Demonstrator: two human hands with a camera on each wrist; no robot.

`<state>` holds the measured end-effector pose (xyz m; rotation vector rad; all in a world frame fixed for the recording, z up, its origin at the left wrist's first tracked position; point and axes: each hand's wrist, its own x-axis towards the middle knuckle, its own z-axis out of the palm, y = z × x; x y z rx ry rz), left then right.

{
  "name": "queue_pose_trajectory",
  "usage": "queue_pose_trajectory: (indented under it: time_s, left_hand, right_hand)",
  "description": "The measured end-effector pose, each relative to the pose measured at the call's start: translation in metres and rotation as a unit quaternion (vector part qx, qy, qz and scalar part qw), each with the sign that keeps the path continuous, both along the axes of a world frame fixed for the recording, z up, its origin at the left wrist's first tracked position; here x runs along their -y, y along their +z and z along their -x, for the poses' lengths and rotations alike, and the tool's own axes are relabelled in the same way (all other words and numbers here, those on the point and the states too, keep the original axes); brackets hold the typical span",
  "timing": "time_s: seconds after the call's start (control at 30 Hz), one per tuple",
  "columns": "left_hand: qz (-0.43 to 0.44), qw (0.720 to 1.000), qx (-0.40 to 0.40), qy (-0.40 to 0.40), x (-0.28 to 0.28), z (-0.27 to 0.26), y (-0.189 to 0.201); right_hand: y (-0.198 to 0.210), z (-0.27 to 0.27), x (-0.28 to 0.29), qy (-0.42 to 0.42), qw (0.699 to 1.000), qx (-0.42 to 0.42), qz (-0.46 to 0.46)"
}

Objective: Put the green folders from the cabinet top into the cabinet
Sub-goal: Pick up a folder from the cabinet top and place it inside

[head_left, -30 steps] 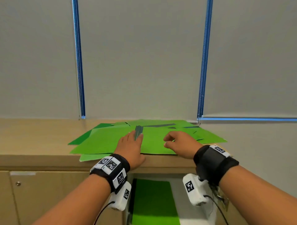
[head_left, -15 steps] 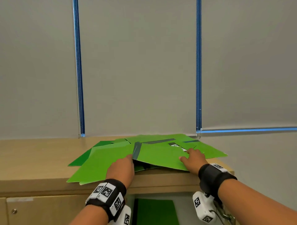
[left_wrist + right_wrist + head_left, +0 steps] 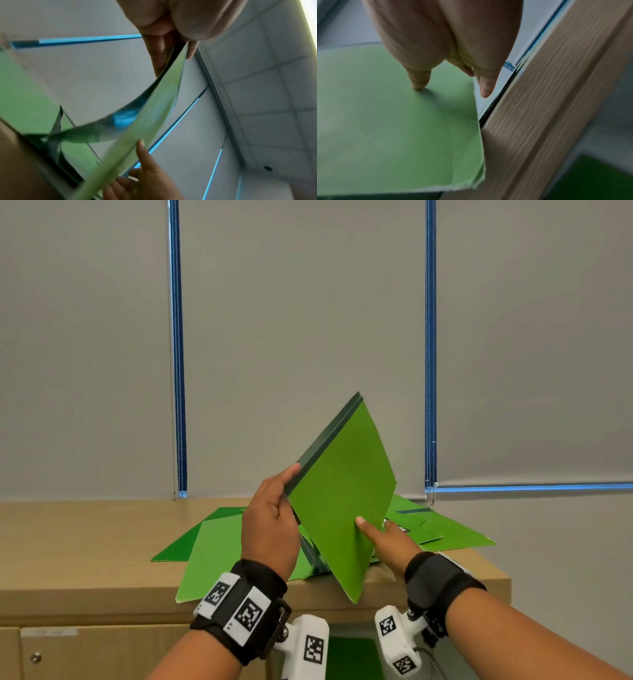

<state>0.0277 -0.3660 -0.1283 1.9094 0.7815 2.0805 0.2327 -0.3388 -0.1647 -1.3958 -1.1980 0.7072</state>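
Both hands are on one flat green card folder with a dark green spine point(image 3: 342, 494), raised on edge above the light wood cabinet top point(image 3: 85, 542). The left hand point(image 3: 270, 525) grips it near the spine, thumb on the near face and fingers behind; the right hand point(image 3: 387, 542) pinches the opposite edge, thumb on the front and fingers out of sight behind it. The folder stands tilted, spine uppermost and running up to the right, its low corner hanging just past the cabinet's front edge.

Judging by this, the step in hand is the lift-off of one folder from the heap. The next move calls for bringing it down and forward, turning it to suit the opening below, where a dark green sheet inside the cabinet point(image 3: 352, 659) shows between the wrists, and sliding it in without bending the thin card or catching the wooden front edge.

Half a second ago this folder lay almost flat, only its near edge raised; a second ago both hands lay on top of the heap. The view has also tipped upward.

Behind and below, the spread of remaining green folders point(image 3: 219, 549) lies fanned across the cabinet top, partly overhanging its front edge, so much of the task is left.
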Motion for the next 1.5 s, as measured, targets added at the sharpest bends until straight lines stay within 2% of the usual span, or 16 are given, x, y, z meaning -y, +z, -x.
queue_pose_trajectory:
  time_s: [0.03,0.1,0.13,0.17,0.33,0.43,0.5,0.6,0.73,1.0,1.23,1.5]
  left_hand:
    - [0.015,0.999,0.031,-0.030,0.001,-0.001,0.000]
    - [0.055,0.991,0.095,-0.073,-0.002,0.000,0.000]
    - [0.068,0.987,0.118,-0.086,-0.004,0.001,0.000]
    - [0.075,0.985,0.129,-0.092,-0.005,0.004,-0.001]
    - [0.107,0.987,0.078,-0.092,-0.009,0.016,-0.020]
    - [0.121,0.988,0.076,-0.061,-0.009,0.016,-0.027]
    - [0.156,0.985,0.074,-0.031,-0.014,0.017,-0.026]
    - [0.187,0.982,0.020,-0.015,-0.022,0.018,-0.027]
    - [0.227,0.974,0.001,-0.004,-0.022,0.014,-0.048]
    - [0.311,0.950,0.020,0.024,-0.011,0.004,-0.152]
    - [0.447,0.894,-0.016,-0.001,-0.002,-0.005,-0.267]
    - [0.507,0.862,-0.024,0.011,-0.022,-0.020,-0.350]
  right_hand:
    - [0.000,-0.001,-0.002,0.028,0.996,-0.088,-0.005]
    - [0.004,-0.003,0.001,0.116,0.959,-0.257,0.000]
    - [0.007,-0.006,0.002,0.151,0.940,-0.305,0.000]
    - [0.010,-0.010,0.004,0.156,0.934,-0.322,-0.005]
    - [0.011,-0.031,0.001,0.085,0.936,-0.330,-0.082]
    - [0.007,-0.040,0.002,0.083,0.941,-0.311,-0.105]
    - [0.005,-0.043,0.004,0.083,0.946,-0.290,-0.123]
    - [0.004,-0.042,0.015,0.074,0.958,-0.240,-0.138]
    - [-0.010,-0.041,0.030,0.065,0.973,-0.182,-0.128]
    - [-0.098,-0.041,0.042,0.072,0.975,-0.204,-0.057]
    - [-0.211,-0.049,0.041,0.071,0.972,-0.221,0.034]
    - [-0.300,-0.066,0.008,0.044,0.965,-0.239,0.103]
